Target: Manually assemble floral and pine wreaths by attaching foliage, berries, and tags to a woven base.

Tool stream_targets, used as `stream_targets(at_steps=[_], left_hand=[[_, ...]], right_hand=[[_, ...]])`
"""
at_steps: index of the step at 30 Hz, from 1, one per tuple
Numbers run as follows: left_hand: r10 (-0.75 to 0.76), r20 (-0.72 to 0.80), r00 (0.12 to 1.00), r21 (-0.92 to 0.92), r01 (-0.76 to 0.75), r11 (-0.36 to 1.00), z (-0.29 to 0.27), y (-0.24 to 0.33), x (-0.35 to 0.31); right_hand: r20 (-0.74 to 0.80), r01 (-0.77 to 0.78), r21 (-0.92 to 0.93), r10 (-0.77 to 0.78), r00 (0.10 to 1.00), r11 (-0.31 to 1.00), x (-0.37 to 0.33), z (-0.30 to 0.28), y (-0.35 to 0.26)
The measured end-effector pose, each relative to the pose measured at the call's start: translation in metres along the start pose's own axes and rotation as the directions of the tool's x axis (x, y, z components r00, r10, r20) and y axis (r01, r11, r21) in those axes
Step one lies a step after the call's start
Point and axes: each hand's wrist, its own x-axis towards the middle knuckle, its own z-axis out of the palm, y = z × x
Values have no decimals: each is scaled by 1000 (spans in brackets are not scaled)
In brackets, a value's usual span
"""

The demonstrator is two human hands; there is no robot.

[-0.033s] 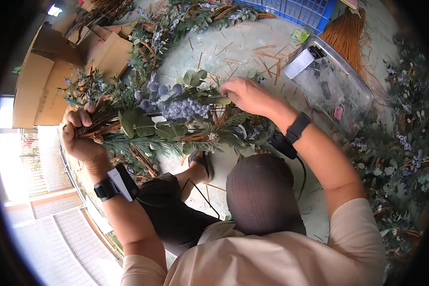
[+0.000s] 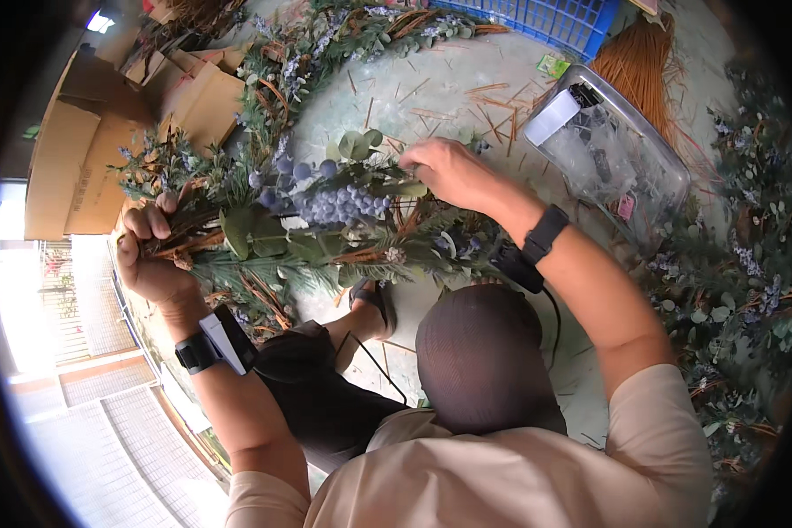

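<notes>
My left hand (image 2: 154, 251) is closed round the brown stem ends of a bunch of artificial greenery (image 2: 273, 238). From it spread long green pine needles, rounded leaves and a cluster of blue-violet berries (image 2: 339, 204). Over the bunch's right end, my right hand (image 2: 449, 172) has its fingers bent and drawn together beside a green leaf (image 2: 405, 187). What lies between those fingertips is hidden. A dark strap circles each wrist, and a white and black device sits on the left one.
A long garland (image 2: 282, 79) curves behind the bunch. Cardboard boxes (image 2: 88, 158) stand at left. At back right are a blue plastic crate (image 2: 546, 22), a clear bin (image 2: 625, 150) of plastic bags and brown twigs (image 2: 638, 75). More greenery (image 2: 739, 299) lies right; loose twigs litter the floor.
My right hand has shifted slightly left and up over the bunch. The left hand keeps its hold in nearly the same place.
</notes>
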Motion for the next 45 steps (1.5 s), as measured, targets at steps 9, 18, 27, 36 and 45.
stream_targets(at_steps=[9,18,27,36,45], left_hand=[[-26,62,998,-24,28,999,-7,0,-6],[-91,128,988,-78,102,992,-20,4,2],[-28,-302,953,103,62,993,-43,6,-1],[-1,-461,888,83,44,996,-19,-10,26],[-31,-122,992,13,33,999,-10,-10,19]], right_hand=[[297,-134,77,105,949,988,35,25,-20],[135,65,118,-81,988,991,-6,40,-6],[235,-80,190,34,971,979,-34,8,25],[141,255,-113,-239,961,960,-41,49,-3],[159,45,-40,-38,987,998,4,11,-41]])
